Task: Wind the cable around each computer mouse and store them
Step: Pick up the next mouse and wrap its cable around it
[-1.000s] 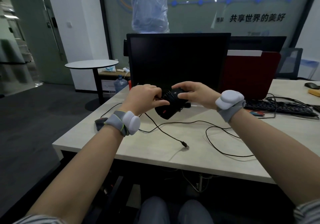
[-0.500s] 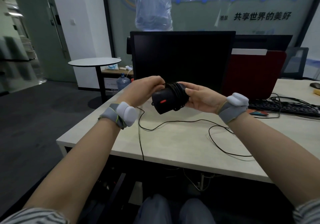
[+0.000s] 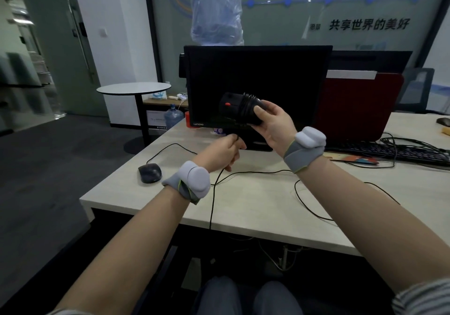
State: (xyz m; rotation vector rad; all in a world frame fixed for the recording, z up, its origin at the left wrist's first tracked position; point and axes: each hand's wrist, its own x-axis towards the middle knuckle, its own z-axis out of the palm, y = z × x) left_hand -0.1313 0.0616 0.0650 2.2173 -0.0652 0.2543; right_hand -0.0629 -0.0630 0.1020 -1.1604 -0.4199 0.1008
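Cable (image 3: 212, 193) runs from my left hand (image 3: 225, 152) down across the desk (image 3: 255, 207) and over its front edge, the hand held low above the desk with fingers curled, pinching the strand near its upper end. Up in front of the dark monitor (image 3: 258, 81) I see my right hand (image 3: 272, 124) raised, thumb and fingers wrapped round the rear of the black mouse (image 3: 237, 109), which lies roughly level in the air with its red-marked front toward the left. Several turns of cable sit wound round the mouse body just ahead of my thumb (how many turns, I cannot tell). A second mouse (image 3: 150, 173) rests on the desk near the left corner, well apart from both hands, its own cable trailing back toward the monitor. A keyboard (image 3: 389, 150) lies far right.
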